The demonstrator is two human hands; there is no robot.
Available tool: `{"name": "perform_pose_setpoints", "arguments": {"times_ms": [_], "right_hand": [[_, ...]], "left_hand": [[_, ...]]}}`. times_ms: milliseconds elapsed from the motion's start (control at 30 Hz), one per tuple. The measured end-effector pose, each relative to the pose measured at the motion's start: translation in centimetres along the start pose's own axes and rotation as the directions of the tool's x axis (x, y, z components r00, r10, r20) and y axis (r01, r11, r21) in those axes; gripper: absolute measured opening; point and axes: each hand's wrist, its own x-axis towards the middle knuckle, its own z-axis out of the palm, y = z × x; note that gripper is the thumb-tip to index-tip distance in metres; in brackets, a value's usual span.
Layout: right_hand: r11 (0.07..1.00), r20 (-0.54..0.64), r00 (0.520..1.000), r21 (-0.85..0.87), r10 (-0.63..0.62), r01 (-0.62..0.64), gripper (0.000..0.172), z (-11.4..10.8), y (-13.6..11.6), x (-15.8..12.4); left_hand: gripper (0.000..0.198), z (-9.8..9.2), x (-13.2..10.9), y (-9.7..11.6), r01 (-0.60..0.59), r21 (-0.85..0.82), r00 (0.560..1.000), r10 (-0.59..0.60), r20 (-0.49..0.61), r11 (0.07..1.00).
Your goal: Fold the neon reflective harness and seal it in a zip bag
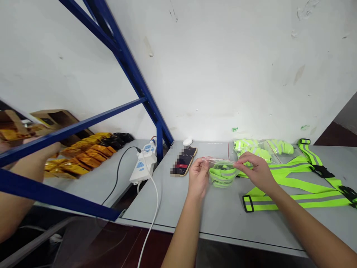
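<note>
Between my hands is a clear zip bag (223,175) with a rolled neon-green reflective strap inside. My left hand (198,174) pinches the bag's left top corner, near its red seal line. At the opposite corner, my right hand (255,169) grips the top edge between thumb and fingers. Under and beyond my right forearm, a neon-green reflective harness (306,201) with black buckles lies spread on the grey table (217,219). Several filled clear bags of green straps (252,149) rest behind, by the wall.
A phone (184,160) and a small white round object (187,142) lie left of my hands. White power strips (143,163) with cables sit beside a blue metal frame (134,78). Past it are yellow and black packets (89,152) and another person's arm (30,167).
</note>
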Motion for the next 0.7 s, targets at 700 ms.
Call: {"name": "perform_pose_setpoints", "arguments": {"times_ms": [700], "right_hand": [[0.996,-0.036,0.999,0.076,-0.034,0.037,0.013,0.22,0.59,-0.05]], "left_hand": [[0.024,0.06,-0.12,-0.17,-0.122,0.125,0.990,0.130,-0.059,0.985]]}}
